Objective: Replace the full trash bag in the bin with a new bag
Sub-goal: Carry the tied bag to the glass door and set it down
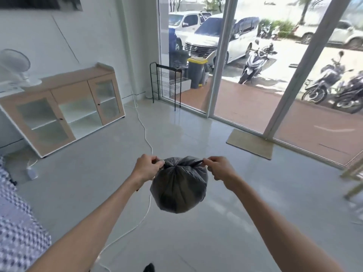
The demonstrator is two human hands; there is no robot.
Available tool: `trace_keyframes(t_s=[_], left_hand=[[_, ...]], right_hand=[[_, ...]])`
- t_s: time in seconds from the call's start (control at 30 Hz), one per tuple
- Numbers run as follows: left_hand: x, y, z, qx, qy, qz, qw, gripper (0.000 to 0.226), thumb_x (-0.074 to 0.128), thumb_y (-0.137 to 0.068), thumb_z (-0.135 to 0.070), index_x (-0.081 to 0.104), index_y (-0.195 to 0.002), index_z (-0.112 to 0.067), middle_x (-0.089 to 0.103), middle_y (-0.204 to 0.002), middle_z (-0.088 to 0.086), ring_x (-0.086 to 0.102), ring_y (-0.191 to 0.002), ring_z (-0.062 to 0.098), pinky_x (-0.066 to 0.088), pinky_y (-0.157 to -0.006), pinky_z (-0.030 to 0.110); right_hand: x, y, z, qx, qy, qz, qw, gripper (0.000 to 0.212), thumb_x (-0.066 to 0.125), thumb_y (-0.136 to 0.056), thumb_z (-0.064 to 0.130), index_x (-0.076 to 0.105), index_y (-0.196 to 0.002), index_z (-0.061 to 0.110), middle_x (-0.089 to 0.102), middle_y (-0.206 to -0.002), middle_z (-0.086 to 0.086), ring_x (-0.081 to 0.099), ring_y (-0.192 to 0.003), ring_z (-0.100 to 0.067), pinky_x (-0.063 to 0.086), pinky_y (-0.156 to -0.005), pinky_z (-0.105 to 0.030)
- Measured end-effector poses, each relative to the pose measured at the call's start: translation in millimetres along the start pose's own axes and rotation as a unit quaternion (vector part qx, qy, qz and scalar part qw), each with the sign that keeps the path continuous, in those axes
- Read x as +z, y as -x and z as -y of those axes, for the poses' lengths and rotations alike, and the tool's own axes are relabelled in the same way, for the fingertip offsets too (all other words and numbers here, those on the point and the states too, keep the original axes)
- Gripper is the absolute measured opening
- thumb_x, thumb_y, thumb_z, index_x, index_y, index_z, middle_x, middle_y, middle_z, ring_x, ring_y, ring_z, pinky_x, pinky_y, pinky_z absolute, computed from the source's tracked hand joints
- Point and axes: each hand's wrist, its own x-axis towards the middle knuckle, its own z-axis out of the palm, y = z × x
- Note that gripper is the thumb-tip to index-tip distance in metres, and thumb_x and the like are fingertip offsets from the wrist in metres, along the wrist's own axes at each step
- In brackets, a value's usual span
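Note:
A full, dark grey trash bag (178, 189) hangs in the air in front of me, its top gathered into a knot. My left hand (148, 168) pinches the left end of the bag's tie. My right hand (217, 167) pinches the right end. The two ends are stretched taut sideways between my hands, and the round body of the bag hangs below them, above the floor. No bin shows in the head view.
A low wooden cabinet (64, 107) with a fan on top stands at the left wall. A white cable (146, 138) runs across the glossy floor under the bag. A black wire rack (165, 83) and a doormat (249, 144) sit by the glass doors. Patterned fabric (17, 232) lies at the left edge.

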Motion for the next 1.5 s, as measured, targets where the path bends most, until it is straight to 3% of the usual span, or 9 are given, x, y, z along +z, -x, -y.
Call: trace_keyframes(t_s=[0.17, 0.43, 0.57, 0.7, 0.87, 1.07, 1.3, 1.5], left_hand=[[21, -125, -50, 0.046, 0.026, 0.032, 0.998, 0.022, 0.067, -0.091, -0.017, 0.070, -0.071, -0.009, 0.058, -0.053, -0.001, 0.052, -0.037, 0.007, 0.050, -0.042, 0.022], [49, -319, -125, 0.109, 0.028, 0.092, 0.989, 0.025, 0.072, -0.089, -0.025, 0.069, -0.068, -0.011, 0.061, -0.054, -0.001, 0.055, -0.044, 0.015, 0.058, -0.054, 0.036], [69, -404, -154, 0.122, 0.039, 0.094, 0.987, 0.025, 0.072, -0.089, -0.024, 0.071, -0.071, -0.007, 0.061, -0.055, 0.002, 0.055, -0.045, 0.019, 0.057, -0.047, 0.037], [94, -489, -186, 0.132, 0.037, 0.108, 0.985, 0.021, 0.072, -0.090, -0.020, 0.071, -0.072, -0.008, 0.061, -0.057, 0.002, 0.054, -0.048, 0.018, 0.050, -0.041, 0.027], [121, -591, -217, 0.123, 0.057, 0.114, 0.984, 0.019, 0.072, -0.091, -0.022, 0.074, -0.079, -0.008, 0.065, -0.064, 0.003, 0.059, -0.058, 0.021, 0.051, -0.045, 0.028], [144, -709, -235, 0.092, 0.071, 0.112, 0.987, 0.021, 0.072, -0.090, -0.026, 0.075, -0.079, -0.008, 0.067, -0.065, 0.004, 0.060, -0.055, 0.021, 0.058, -0.050, 0.036], [158, -864, -250, 0.084, 0.065, 0.153, 0.983, 0.022, 0.071, -0.091, -0.021, 0.070, -0.075, -0.006, 0.060, -0.056, 0.002, 0.056, -0.051, 0.020, 0.053, -0.048, 0.031], [157, -996, -275, 0.088, 0.044, 0.197, 0.975, 0.026, 0.069, -0.092, -0.023, 0.070, -0.083, 0.002, 0.060, -0.061, 0.006, 0.054, -0.049, 0.020, 0.050, -0.048, 0.029]], right_hand=[[-35, -93, 27, 0.003, -0.012, -0.060, 0.998, 0.029, 0.060, -0.091, 0.026, 0.073, -0.085, 0.001, 0.049, -0.059, 0.002, 0.038, -0.052, -0.014, 0.029, -0.045, -0.024], [-80, -237, 68, 0.039, -0.080, -0.143, 0.986, 0.023, 0.063, -0.091, 0.028, 0.071, -0.082, 0.009, 0.047, -0.055, 0.006, 0.038, -0.052, -0.012, 0.029, -0.046, -0.024], [-104, -314, 84, 0.044, -0.086, -0.163, 0.982, 0.026, 0.062, -0.092, 0.026, 0.071, -0.091, 0.001, 0.048, -0.056, 0.005, 0.040, -0.053, -0.012, 0.031, -0.048, -0.023], [-129, -397, 93, 0.045, -0.087, -0.169, 0.981, 0.027, 0.062, -0.093, 0.025, 0.071, -0.092, 0.000, 0.048, -0.058, 0.004, 0.040, -0.051, -0.011, 0.031, -0.046, -0.022], [-164, -503, 107, 0.045, -0.089, -0.158, 0.982, 0.022, 0.063, -0.093, 0.029, 0.068, -0.075, 0.017, 0.048, -0.059, 0.004, 0.041, -0.053, -0.011, 0.033, -0.046, -0.022], [-188, -634, 123, 0.050, -0.093, -0.130, 0.986, 0.021, 0.062, -0.095, 0.027, 0.069, -0.079, 0.014, 0.047, -0.055, 0.006, 0.039, -0.048, -0.008, 0.030, -0.043, -0.021], [-192, -785, 146, 0.063, -0.084, -0.138, 0.985, 0.022, 0.064, -0.093, 0.027, 0.073, -0.084, 0.009, 0.048, -0.050, 0.009, 0.039, -0.046, -0.008, 0.029, -0.042, -0.022], [-195, -899, 171, 0.087, -0.128, -0.172, 0.973, 0.015, 0.068, -0.089, 0.026, 0.072, -0.083, 0.012, 0.045, -0.054, 0.005, 0.034, -0.046, -0.009, 0.025, -0.044, -0.024]])
